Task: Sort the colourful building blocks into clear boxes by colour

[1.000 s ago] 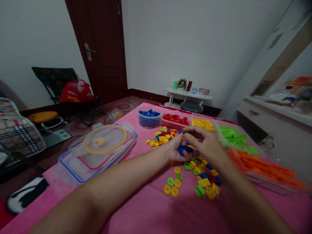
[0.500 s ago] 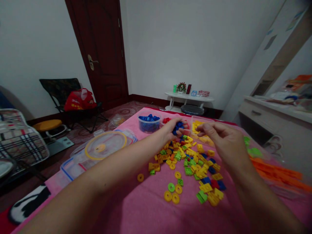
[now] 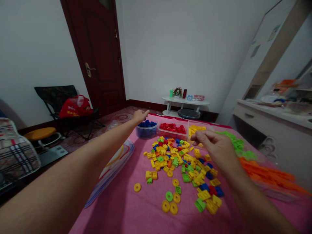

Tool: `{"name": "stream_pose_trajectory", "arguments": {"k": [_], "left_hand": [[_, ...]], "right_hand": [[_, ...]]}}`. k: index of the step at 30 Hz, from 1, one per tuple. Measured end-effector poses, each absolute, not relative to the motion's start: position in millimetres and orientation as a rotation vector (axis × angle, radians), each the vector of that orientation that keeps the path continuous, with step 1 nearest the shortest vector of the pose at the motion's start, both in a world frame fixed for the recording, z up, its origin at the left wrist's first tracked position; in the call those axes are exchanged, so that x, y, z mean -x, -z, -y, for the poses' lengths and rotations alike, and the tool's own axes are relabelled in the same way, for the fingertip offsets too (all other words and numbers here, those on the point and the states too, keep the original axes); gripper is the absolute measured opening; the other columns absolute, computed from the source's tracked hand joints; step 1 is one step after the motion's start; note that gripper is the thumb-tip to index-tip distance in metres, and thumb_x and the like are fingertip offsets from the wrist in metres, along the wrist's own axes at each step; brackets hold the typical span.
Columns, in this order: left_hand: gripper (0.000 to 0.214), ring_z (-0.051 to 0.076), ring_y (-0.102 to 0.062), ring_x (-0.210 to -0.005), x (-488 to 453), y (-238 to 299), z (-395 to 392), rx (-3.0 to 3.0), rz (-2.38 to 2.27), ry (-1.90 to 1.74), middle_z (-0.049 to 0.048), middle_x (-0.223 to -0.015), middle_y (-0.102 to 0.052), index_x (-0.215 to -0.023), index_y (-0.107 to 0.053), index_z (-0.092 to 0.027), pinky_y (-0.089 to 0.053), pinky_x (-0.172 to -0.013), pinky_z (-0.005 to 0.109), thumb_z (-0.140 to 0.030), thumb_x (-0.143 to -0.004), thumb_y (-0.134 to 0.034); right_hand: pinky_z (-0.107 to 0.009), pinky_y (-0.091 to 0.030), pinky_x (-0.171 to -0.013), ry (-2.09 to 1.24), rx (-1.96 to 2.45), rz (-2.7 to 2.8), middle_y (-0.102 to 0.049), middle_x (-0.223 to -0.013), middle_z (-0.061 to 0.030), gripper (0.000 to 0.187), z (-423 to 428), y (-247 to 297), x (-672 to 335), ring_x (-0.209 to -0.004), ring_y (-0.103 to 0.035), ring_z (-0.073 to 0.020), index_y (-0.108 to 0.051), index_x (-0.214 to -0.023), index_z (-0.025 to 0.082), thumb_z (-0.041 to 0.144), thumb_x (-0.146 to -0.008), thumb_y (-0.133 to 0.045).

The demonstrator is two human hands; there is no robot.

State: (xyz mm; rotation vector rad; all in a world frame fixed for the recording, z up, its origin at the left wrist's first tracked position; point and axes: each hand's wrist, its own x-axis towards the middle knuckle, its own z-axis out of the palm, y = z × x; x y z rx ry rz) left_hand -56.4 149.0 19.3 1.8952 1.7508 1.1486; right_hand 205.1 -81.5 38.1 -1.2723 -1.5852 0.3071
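My left hand (image 3: 139,115) is stretched far forward, right over the round tub of blue pieces (image 3: 146,128), its fingers loosely out with nothing visible in them. My right hand (image 3: 214,146) hovers above the loose pile of mixed coloured pieces (image 3: 181,162) on the pink cloth (image 3: 136,211), fingers curled together in a pinch; whether anything is in them is hidden. Red pieces fill a clear tray (image 3: 172,128) beside the blue tub, and a yellow tray (image 3: 195,129) stands just beyond my right hand.
Green pieces (image 3: 234,139) and orange pieces (image 3: 268,174) lie along the right side. Stacked clear lids (image 3: 114,164) rest at the table's left edge. Beyond are a folding chair with a red bag (image 3: 73,105), a dark door (image 3: 97,58), a small white table (image 3: 186,102) and a white counter (image 3: 280,113).
My left hand, which held blue pieces by the pile, has reached forward over the blue tub and now shows no pieces. My right hand drew back a little over the pile.
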Motion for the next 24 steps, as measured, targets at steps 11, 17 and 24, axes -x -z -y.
{"name": "stream_pose_trajectory", "arguments": {"k": [11,17,24], "left_hand": [[0.027,0.012,-0.055,-0.059,-19,-18,-76,-2.466,-1.222,-0.810,0.0035,-0.067,-0.066,-0.083,-0.071,-0.012,-0.037,-0.055,0.020,-0.029,-0.074,-0.053],[0.017,0.012,-0.056,-0.061,-43,-1,-25,-2.542,-1.150,-0.390,0.0020,-0.070,-0.068,-0.077,-0.073,-0.018,-0.037,-0.054,0.019,-0.019,-0.063,-0.062],[0.020,0.018,-0.058,-0.060,-29,-1,-17,-2.538,-1.225,-0.374,0.0020,-0.064,-0.065,-0.065,-0.072,-0.024,-0.042,-0.061,0.026,-0.010,-0.051,-0.070]], "right_hand": [[-0.025,-0.044,-0.057,-0.347,1.569,1.839,-0.067,-0.071,-0.0042,0.016,54,6,-227,-0.063,-0.060,-0.0159,-0.069,-0.075,0.016,0.026,-0.073,-0.056],[-0.025,-0.044,-0.063,-0.276,1.819,2.098,-0.070,-0.083,-0.0036,0.019,50,24,-244,-0.074,-0.062,-0.0168,-0.070,-0.079,0.020,0.014,-0.065,-0.059],[-0.028,-0.042,-0.073,-0.208,1.855,2.184,-0.067,-0.102,-0.0040,0.035,54,37,-228,-0.090,-0.061,-0.0200,-0.065,-0.104,0.026,0.021,-0.070,-0.059]]}}
